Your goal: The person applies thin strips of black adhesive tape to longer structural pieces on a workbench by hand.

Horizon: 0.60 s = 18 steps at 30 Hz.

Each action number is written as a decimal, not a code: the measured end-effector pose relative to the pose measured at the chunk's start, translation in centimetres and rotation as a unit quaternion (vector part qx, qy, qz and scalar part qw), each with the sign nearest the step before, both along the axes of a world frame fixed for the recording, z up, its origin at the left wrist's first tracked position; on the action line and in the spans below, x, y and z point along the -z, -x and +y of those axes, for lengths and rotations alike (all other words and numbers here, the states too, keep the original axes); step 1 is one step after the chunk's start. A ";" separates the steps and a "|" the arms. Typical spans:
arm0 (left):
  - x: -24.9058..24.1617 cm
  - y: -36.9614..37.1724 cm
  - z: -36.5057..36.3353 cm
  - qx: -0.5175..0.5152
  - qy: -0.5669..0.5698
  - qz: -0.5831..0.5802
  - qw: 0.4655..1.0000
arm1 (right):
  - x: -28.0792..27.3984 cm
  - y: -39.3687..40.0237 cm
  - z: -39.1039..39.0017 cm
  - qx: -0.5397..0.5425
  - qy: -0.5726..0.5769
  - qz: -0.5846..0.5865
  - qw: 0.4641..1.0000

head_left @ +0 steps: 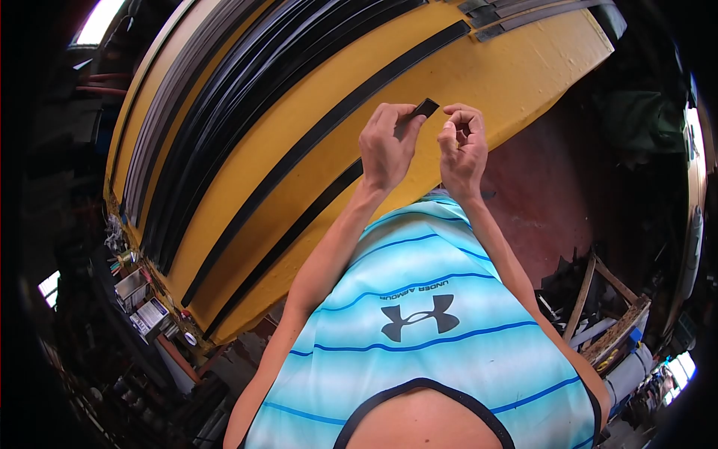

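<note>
My left hand [386, 146] is closed, thumb and fingers pinching the end of a black flat strip [321, 203]. The end of the strip is lifted off the yellow tabletop [479, 90] and sticks out past the fingertips. From there the strip runs down to the lower left along the table. My right hand [464, 146] is raised just right of that end, apart from it, with its fingers curled in. Whether something small sits between those fingers I cannot make out.
Another black strip [329, 138] lies curved across the table, with a bundle of black strips [224, 112] and grey strips [161, 123] beyond it. More grey strips [523, 13] lie at the far right end. A wooden frame [617, 329] stands at lower right on the reddish floor [535, 194].
</note>
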<state>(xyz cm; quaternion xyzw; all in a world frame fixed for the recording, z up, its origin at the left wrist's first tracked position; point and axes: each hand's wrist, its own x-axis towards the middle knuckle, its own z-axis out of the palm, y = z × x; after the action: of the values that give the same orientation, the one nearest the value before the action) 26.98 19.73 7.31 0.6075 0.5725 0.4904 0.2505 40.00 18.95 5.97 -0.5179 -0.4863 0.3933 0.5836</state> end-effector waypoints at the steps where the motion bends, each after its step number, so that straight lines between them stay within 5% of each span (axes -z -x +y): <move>1: 0.1 0.0 0.0 -0.001 0.006 -0.006 1.000 | -0.2 0.0 0.0 -0.004 -0.001 0.022 1.000; 9: 0.0 0.3 0.3 -0.005 0.022 -0.035 0.999 | -0.7 0.2 -0.1 -0.030 0.032 0.088 0.995; 12: -0.4 0.4 0.2 0.000 0.022 -0.037 0.999 | -1.3 0.1 0.1 -0.031 0.123 0.105 0.986; 18: -0.7 0.5 0.0 -0.002 0.040 -0.049 0.998 | -0.3 -1.2 0.3 -0.037 0.151 0.249 0.956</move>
<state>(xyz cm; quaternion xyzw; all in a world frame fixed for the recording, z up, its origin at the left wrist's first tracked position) 26.44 19.72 8.01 0.5714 0.5799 0.4962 0.3016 41.24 19.23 6.30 -0.4672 -0.2789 0.6001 0.5863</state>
